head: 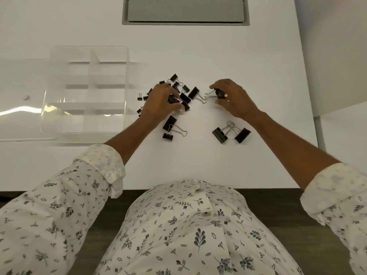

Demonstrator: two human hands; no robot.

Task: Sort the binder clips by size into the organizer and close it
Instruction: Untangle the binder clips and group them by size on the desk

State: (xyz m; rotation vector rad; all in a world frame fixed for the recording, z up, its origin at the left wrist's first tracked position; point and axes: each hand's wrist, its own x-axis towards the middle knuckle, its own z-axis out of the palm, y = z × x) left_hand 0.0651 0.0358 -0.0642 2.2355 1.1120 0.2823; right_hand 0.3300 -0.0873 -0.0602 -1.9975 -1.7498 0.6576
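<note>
A pile of black binder clips [179, 90] of mixed sizes lies on the white table, right of the clear organizer [85, 124]. My left hand [158, 102] rests on the pile, its fingers closed around a black clip [172, 99]. My right hand [232, 98] pinches another black clip [219, 93], whose wire handle points left. Two large clips [231, 133] lie together below my right hand. Two more clips [170, 127] lie below my left hand. The organizer stands open, its compartments showing no clips, and its transparent lid [21, 114] lies flat to its left.
A grey recessed cable flap [185, 10] sits in the table at the far middle. The table's right edge [309, 92] runs close to my right hand. Its front edge [139, 189] lies near my body. My rolled patterned sleeves cover both forearms.
</note>
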